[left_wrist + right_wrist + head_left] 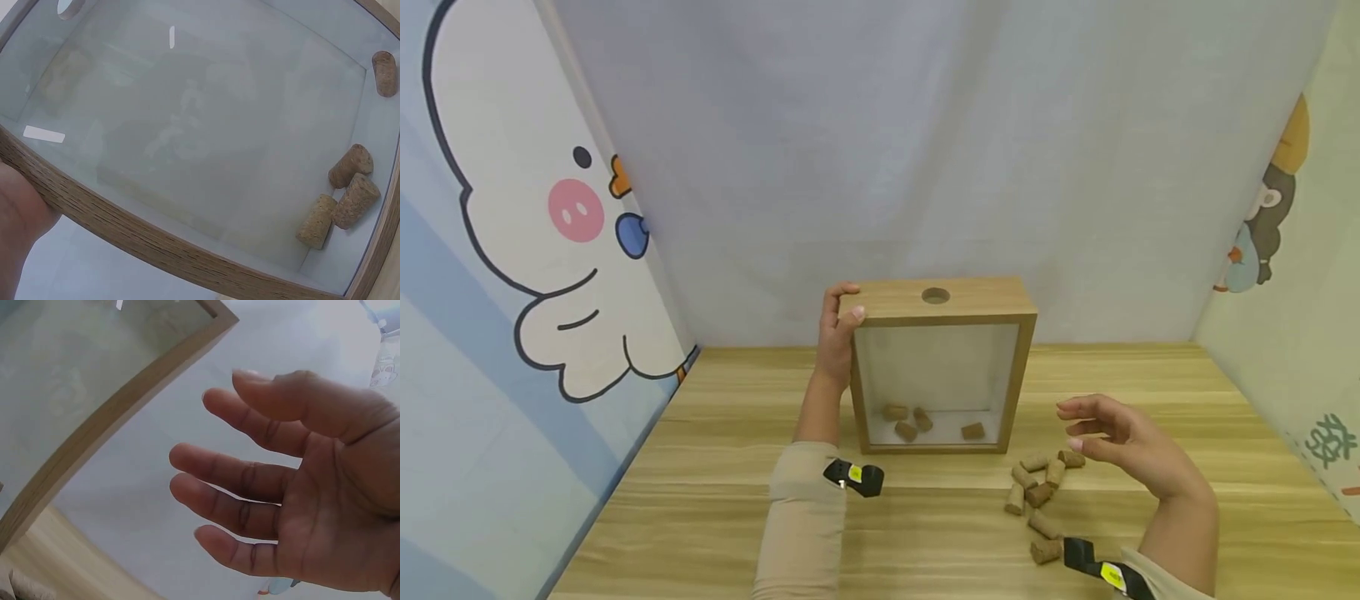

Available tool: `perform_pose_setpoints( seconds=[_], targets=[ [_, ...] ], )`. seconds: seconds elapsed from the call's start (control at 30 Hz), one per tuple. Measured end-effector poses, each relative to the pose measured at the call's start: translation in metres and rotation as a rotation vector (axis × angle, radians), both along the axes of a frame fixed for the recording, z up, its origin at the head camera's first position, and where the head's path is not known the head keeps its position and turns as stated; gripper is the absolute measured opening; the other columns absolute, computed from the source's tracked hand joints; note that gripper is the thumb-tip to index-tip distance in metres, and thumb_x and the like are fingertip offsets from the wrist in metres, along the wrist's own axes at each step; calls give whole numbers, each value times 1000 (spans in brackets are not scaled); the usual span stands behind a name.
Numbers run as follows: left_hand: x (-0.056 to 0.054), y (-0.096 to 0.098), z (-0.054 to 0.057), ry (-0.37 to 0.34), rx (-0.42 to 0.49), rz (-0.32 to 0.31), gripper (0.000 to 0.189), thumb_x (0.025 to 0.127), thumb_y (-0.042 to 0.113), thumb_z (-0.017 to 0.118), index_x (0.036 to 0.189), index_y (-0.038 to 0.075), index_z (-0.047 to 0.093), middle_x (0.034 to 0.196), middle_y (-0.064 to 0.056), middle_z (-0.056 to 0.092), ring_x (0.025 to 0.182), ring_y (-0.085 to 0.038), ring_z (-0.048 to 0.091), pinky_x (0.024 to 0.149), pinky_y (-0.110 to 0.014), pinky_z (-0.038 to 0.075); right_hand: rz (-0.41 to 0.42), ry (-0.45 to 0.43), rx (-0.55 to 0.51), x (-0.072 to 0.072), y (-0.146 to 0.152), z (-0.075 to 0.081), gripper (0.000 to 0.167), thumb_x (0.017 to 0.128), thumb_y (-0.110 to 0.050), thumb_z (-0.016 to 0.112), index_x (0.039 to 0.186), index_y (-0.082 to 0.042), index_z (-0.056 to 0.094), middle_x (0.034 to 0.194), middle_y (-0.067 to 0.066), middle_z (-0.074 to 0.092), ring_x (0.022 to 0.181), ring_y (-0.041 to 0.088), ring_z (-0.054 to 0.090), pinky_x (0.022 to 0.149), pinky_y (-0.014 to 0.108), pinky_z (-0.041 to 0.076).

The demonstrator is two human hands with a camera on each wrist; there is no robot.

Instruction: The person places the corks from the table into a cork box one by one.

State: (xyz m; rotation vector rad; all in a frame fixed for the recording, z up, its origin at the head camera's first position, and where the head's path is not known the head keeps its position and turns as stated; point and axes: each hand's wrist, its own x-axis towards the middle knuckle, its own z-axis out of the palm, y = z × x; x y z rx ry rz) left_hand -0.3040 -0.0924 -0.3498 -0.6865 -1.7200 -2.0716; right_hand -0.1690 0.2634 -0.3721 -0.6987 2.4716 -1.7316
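Note:
A wooden shadow box [977,297] with a clear front and a round hole [936,296] in its top stands upright on the table. Several corks [906,431] lie on its inside floor; in the left wrist view, three of these corks [357,200] sit close together. My left hand [837,343] grips the box's top left corner, thumb on the front edge. Over the table, right of the box, hovers my right hand [1131,437], its fingers loosely bent and nothing in them. The right wrist view shows its bare palm [325,512]. Loose corks [1055,473] lie scattered below it.
The wood-grain table [730,500] reaches back to a pale curtain [760,183]. Cartoon-printed panels [490,467] border the left and right sides. Two more loose corks [1043,523] lie nearer the front, by the right wrist's black camera strap [1105,571].

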Motion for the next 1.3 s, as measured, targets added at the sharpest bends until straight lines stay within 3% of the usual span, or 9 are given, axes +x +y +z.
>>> perform_pose_setpoints(
  seconds=[0.1, 0.33, 0.5, 0.67, 0.9, 1.03, 1.17, 1.3],
  targets=[
    [0, 0, 1, -5, 10, -7, 38, 80, 29, 49, 115, 15, 43, 136, -8, 26, 89, -19, 39, 76, -35, 34, -30, -27, 19, 1, 7, -9, 39, 89, -8, 60, 125, 4, 49, 121, -2, 53, 101, 12, 56, 78, 30, 48],
    [0, 0, 1, -15, 6, -5, 41, 80, 29, 48, 116, 11, 41, 139, -12, 24, 93, -19, 37, 77, -36, 33, -101, -102, 43, 3, 19, -28, 44, 89, -13, 61, 126, 6, 48, 124, 12, 51, 101, 14, 57, 79, 29, 47],
    [0, -1, 1, -31, 21, -24, 42, 80, 26, 47, 118, 10, 40, 141, -15, 20, 81, -18, 40, 71, -36, 35, -164, -181, 62, 2, 26, -45, 49, 88, -17, 63, 128, 6, 46, 127, 23, 46, 103, 21, 56, 79, 31, 47],
    [0, -2, 0, -35, 25, -29, 43, 80, 25, 46, 119, 8, 39, 141, -13, 21, 75, -19, 40, 66, -34, 36, -247, -165, 78, -5, 28, -62, 50, 88, -18, 63, 128, 7, 45, 125, 27, 46, 102, 26, 54, 78, 33, 46],
    [-1, -1, 0, -15, 8, -3, 40, 80, 27, 48, 117, 11, 42, 136, -8, 26, 95, -19, 36, 78, -35, 33, -366, -165, 100, -18, 24, -85, 50, 90, -20, 61, 129, 7, 45, 123, 30, 47, 104, 37, 52, 80, 38, 45],
    [-3, 0, 0, -17, 37, -24, 37, 80, 28, 50, 115, 15, 44, 134, -11, 27, 76, -18, 43, 68, -34, 38, -372, -175, 134, -24, 23, -96, 51, 89, -20, 62, 129, 7, 46, 122, 32, 48, 107, 43, 50, 83, 43, 43],
    [-3, 0, -1, -18, 48, -29, 38, 80, 27, 50, 115, 14, 44, 134, -9, 28, 73, -16, 43, 64, -30, 39, -368, -192, 181, -28, 22, -103, 50, 87, -15, 64, 128, 8, 47, 118, 29, 51, 102, 36, 54, 80, 40, 45],
    [-2, 1, -1, -9, 25, -4, 41, 79, 29, 50, 116, 10, 43, 135, -7, 28, 97, -18, 37, 78, -31, 34, -353, -161, 249, -31, 22, -105, 47, 83, -7, 64, 125, 9, 50, 110, 23, 57, 92, 28, 56, 73, 34, 45]
  ],
)
